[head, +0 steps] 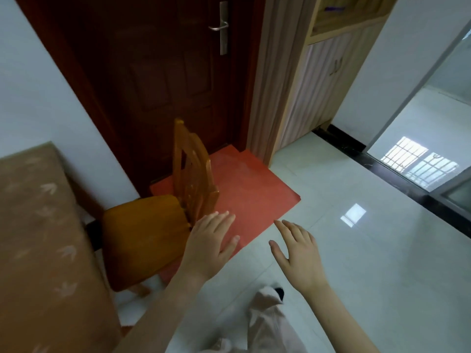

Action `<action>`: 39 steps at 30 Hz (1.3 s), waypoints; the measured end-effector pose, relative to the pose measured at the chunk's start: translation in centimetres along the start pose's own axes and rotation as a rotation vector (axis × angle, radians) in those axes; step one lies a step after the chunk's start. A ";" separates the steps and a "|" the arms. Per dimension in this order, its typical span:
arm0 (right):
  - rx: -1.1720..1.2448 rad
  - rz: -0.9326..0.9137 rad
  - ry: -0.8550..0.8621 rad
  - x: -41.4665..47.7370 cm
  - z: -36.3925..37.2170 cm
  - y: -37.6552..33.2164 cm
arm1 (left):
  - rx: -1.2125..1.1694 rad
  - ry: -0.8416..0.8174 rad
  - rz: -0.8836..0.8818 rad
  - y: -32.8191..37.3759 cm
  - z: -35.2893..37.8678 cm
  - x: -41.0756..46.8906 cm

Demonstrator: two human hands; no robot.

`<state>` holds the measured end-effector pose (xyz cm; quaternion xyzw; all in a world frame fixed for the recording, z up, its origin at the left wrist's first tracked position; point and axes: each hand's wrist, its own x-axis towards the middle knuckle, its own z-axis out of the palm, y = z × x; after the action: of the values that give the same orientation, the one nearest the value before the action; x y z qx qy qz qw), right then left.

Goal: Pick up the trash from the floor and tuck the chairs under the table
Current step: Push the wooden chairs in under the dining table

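Observation:
A wooden chair (145, 233) with an orange-brown seat stands beside the table (38, 238), seat toward the table and backrest toward the door. The table is covered with a brown cloth printed with pale leaves. My left hand (211, 243) hovers open just right of the chair's backrest, near its lower corner, fingers spread; I cannot tell whether it touches the wood. My right hand (298, 253) is open over the white floor tiles, holding nothing. No trash shows on the visible floor.
A red mat (244, 189) lies before a dark wooden door (165, 80). A light wood cabinet (313, 85) stands right of the door. A glass sliding door (420, 149) with a black threshold is at far right. My trouser leg and foot (270, 309) are below.

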<state>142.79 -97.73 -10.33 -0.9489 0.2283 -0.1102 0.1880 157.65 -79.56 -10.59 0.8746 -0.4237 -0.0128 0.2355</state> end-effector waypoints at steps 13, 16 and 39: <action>0.005 -0.308 -0.161 28.9 0.8 6.6 | 0.049 0.124 -0.343 -3.7 2.5 20.0; 0.016 -0.441 -0.198 35.4 0.7 6.2 | 0.064 0.174 -0.435 -4.2 2.1 23.8; 0.077 -1.165 -0.505 59.1 12.3 -11.5 | 0.160 0.404 -1.044 -18.2 -1.0 31.4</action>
<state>202.46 -112.47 -9.49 -0.9068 -0.3808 0.0247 0.1793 191.36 -92.93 -11.82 0.9683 0.1191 0.0723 0.2074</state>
